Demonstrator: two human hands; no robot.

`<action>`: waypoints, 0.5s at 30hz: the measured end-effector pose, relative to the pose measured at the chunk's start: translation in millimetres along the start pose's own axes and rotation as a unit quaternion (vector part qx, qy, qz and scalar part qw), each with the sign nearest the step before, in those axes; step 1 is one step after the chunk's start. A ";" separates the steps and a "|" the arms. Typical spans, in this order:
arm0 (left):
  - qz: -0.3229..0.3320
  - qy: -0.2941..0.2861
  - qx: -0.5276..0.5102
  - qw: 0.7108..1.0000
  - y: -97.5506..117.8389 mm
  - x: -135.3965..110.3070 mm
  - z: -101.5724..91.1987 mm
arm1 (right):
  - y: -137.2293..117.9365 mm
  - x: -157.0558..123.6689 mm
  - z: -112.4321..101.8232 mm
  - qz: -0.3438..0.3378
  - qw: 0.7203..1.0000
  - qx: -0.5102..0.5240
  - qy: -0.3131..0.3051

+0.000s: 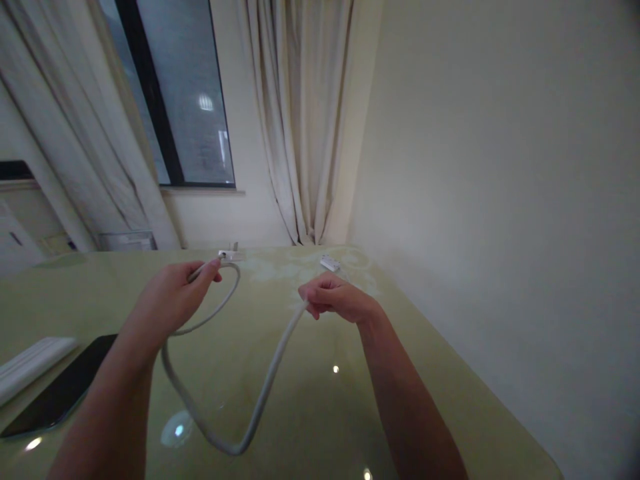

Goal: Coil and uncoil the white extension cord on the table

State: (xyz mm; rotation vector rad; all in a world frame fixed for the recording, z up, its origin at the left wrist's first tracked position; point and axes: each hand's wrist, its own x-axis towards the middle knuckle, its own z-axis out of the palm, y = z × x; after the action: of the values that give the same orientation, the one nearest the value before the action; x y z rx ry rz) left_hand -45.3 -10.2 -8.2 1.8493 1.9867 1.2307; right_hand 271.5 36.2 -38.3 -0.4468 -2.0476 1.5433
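A white cable [267,383] hangs in a loose loop between my two hands above the glossy table. My left hand [173,297] is closed, with thumb and fingers pinching the cable close to one end. Just beyond those fingertips lies a small white object with upright prongs [233,253], perhaps a power plug; whether the cable touches it I cannot tell. My right hand [337,298] is also closed, gripping another part of the cable, whose tip is hidden in the fingers. Behind that hand a small white block [330,262] rests on the table.
A dark phone-like slab [63,387] and a long white object [35,363] lie at the left of the pale green table [320,427]. A bare wall [500,200] borders the right side. Curtains [305,120] and a window [185,87] stand behind.
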 end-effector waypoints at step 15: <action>-0.042 -0.014 -0.168 0.985 8.0 -11.7 -9.3 | -25.9 11.6 33.7 -0.011 0.781 -0.561 0.273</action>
State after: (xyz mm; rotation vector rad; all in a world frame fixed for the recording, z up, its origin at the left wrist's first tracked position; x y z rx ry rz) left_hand -42.4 -25.5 -1.7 1.5948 1.6956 1.4044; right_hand 243.5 8.8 -18.0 -1.1155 -2.2042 -0.0703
